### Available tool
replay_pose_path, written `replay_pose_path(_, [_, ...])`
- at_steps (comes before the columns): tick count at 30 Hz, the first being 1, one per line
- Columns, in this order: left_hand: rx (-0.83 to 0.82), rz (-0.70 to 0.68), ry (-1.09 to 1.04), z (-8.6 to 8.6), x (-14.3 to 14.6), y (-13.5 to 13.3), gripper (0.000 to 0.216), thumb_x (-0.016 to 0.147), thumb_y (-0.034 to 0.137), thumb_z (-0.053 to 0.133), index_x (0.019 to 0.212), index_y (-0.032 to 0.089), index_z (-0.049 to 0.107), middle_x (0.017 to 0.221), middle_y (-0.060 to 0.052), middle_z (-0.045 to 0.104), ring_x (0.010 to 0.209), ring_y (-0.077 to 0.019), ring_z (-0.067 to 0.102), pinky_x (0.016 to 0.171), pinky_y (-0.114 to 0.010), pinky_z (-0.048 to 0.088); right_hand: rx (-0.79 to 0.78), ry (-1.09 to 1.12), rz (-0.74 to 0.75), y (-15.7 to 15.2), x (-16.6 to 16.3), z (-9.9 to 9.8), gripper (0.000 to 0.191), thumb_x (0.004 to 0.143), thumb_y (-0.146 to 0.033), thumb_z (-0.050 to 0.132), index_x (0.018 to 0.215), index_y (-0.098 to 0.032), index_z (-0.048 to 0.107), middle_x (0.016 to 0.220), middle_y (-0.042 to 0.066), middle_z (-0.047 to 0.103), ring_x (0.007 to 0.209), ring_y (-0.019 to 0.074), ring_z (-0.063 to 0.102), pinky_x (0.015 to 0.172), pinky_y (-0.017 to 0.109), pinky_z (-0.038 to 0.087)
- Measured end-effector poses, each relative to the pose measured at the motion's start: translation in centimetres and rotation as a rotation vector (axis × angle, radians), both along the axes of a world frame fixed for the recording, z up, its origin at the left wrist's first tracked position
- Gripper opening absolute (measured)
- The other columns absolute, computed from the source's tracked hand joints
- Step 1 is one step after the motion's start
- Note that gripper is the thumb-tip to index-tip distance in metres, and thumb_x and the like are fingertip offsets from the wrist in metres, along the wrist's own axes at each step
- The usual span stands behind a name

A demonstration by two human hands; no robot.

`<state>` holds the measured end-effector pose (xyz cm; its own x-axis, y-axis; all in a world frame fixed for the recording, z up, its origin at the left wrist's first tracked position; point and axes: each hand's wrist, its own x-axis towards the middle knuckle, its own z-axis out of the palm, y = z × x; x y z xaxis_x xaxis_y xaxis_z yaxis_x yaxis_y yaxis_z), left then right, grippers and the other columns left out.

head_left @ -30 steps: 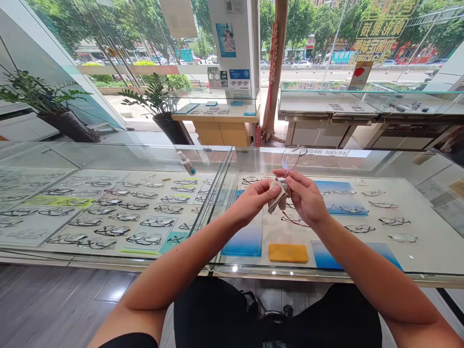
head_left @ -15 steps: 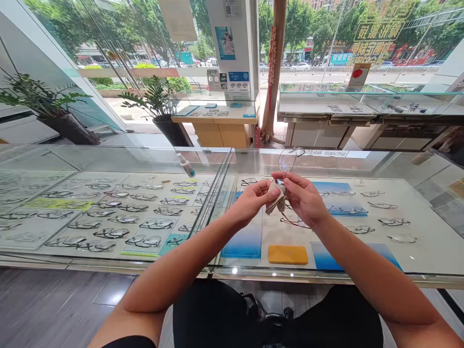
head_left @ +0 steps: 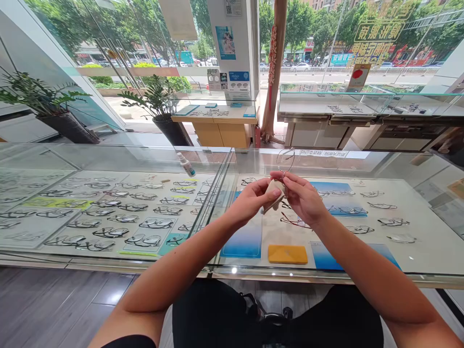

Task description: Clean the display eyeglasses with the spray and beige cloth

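Observation:
Above the glass counter, my left hand (head_left: pixel 253 200) is closed on a beige cleaning cloth (head_left: pixel 274 193), its thumb pressing the folded fabric. The cloth covers one lens of a pair of thin-rimmed eyeglasses (head_left: pixel 285 160). The other round lens sticks up above my fingers, uncovered. My right hand (head_left: pixel 304 199) pinches the eyeglasses near the bridge, close beside the cloth. Just below the hands, a red-framed pair of glasses (head_left: pixel 295 222) shows inside the case, partly hidden by my right hand.
A yellow glasses case (head_left: pixel 287 254) lies near the counter's front. A white spray bottle (head_left: pixel 186 165) stands on the glass to the left. Several rows of glasses (head_left: pixel 143 240) fill the display case. Potted plants (head_left: pixel 170 126) and more display cases (head_left: pixel 329 104) stand beyond.
The cloth has shifted over the lower lens, covering the bit of lens that showed before. The upright lens has tilted slightly to the left. Both hands stay in nearly the same place.

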<state>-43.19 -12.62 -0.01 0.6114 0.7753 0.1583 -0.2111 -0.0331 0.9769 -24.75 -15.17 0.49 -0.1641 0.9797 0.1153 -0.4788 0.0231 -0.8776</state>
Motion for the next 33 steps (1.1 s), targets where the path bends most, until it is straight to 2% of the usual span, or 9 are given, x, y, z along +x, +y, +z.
replay_pose_path(6, [0.026, 0.043, -0.001, -0.1, 0.2, -0.1, 0.057, 0.091, 0.060, 0.090, 0.123, 0.016, 0.075, 0.080, 0.002, 0.060, 0.064, -0.0091, 0.044, 0.059, -0.025, 0.035, 0.017, -0.029, -0.014, 0.2, 0.0, -0.1, 0.034, 0.080, -0.049, 0.095, 0.108, -0.029, 0.092, 0.107, 0.003, 0.082, 0.089, 0.0170, 0.070, 0.074, 0.027, 0.061])
replay_pose_path(9, [0.025, 0.040, 0.007, 0.0, 0.2, 0.0, 0.059, 0.090, 0.059, 0.091, 0.129, 0.018, 0.075, 0.083, 0.000, 0.063, 0.067, -0.0103, 0.047, 0.061, -0.026, 0.035, 0.033, -0.047, -0.024, 0.3, 0.0, 0.0, 0.033, 0.080, -0.049, 0.095, 0.107, -0.031, 0.093, 0.108, 0.003, 0.081, 0.093, 0.0176, 0.070, 0.076, 0.027, 0.060])
replay_pose_path(13, [0.031, 0.072, 0.031, 0.4, 0.0, 0.0, 0.056, 0.088, 0.059, 0.092, 0.123, 0.018, 0.078, 0.092, -0.003, 0.068, 0.076, -0.0131, 0.053, 0.067, -0.027, 0.039, 0.060, -0.061, -0.026, 0.3, -0.3, 0.5, 0.032, 0.079, -0.050, 0.096, 0.106, -0.032, 0.093, 0.112, 0.002, 0.082, 0.094, 0.0171, 0.069, 0.077, 0.027, 0.059])
replay_pose_path(19, [0.066, 0.059, 0.074, 0.5, -0.4, 0.1, 0.055, 0.088, 0.063, 0.091, 0.113, 0.016, 0.076, 0.073, 0.003, 0.055, 0.064, -0.0105, 0.042, 0.060, -0.027, 0.031, 0.064, -0.097, -0.034, 0.4, -0.7, 0.8, 0.033, 0.081, -0.050, 0.093, 0.106, -0.029, 0.092, 0.109, 0.004, 0.084, 0.097, 0.0200, 0.070, 0.082, 0.031, 0.059])
replay_pose_path(22, [0.112, 0.027, 0.085, 0.4, -0.5, 0.3, 0.052, 0.090, 0.062, 0.089, 0.109, 0.016, 0.074, 0.068, 0.005, 0.050, 0.060, -0.0094, 0.038, 0.057, -0.027, 0.029, 0.027, -0.096, -0.028, 0.4, -0.6, 0.6, 0.034, 0.079, -0.051, 0.094, 0.105, -0.029, 0.091, 0.106, 0.004, 0.084, 0.090, 0.0189, 0.070, 0.075, 0.030, 0.058])
replay_pose_path(24, [0.184, 0.047, 0.071, 0.3, -0.4, 0.5, 0.052, 0.091, 0.060, 0.089, 0.113, 0.015, 0.074, 0.074, 0.003, 0.057, 0.063, -0.0098, 0.044, 0.060, -0.026, 0.035, 0.008, -0.084, -0.019, 0.5, -0.6, 0.7, 0.036, 0.077, -0.051, 0.095, 0.105, -0.029, 0.091, 0.109, 0.004, 0.085, 0.088, 0.0184, 0.070, 0.070, 0.029, 0.057])
replay_pose_path(28, [0.346, 0.162, 0.033, 1.2, 0.1, 1.2, 0.059, 0.091, 0.064, 0.087, 0.122, 0.016, 0.073, 0.093, -0.003, 0.069, 0.080, -0.0142, 0.058, 0.072, -0.028, 0.048, 0.052, -0.069, -0.001, 1.0, -0.6, 2.9, 0.037, 0.075, -0.051, 0.095, 0.104, -0.028, 0.092, 0.116, 0.004, 0.086, 0.093, 0.0191, 0.073, 0.070, 0.028, 0.059])
replay_pose_path(30, [0.410, 0.186, 0.015, 2.8, 0.5, 1.8, 0.055, 0.094, 0.066, 0.084, 0.117, 0.017, 0.073, 0.090, -0.003, 0.069, 0.079, -0.0148, 0.058, 0.072, -0.029, 0.048, 0.107, -0.098, 0.004, 1.4, -0.7, 5.0, 0.036, 0.077, -0.050, 0.093, 0.106, -0.028, 0.092, 0.113, 0.004, 0.086, 0.095, 0.0200, 0.074, 0.073, 0.029, 0.061])
replay_pose_path(33, [0.526, 0.240, -0.063, 6.5, 1.4, 2.3, 0.046, 0.097, 0.064, 0.082, 0.105, 0.020, 0.074, 0.087, -0.003, 0.067, 0.077, -0.0145, 0.056, 0.070, -0.030, 0.047, 0.256, -0.150, -0.008, 1.6, -0.7, 8.7, 0.029, 0.085, -0.046, 0.087, 0.108, -0.029, 0.092, 0.116, 0.004, 0.086, 0.105, 0.0225, 0.075, 0.086, 0.034, 0.064])
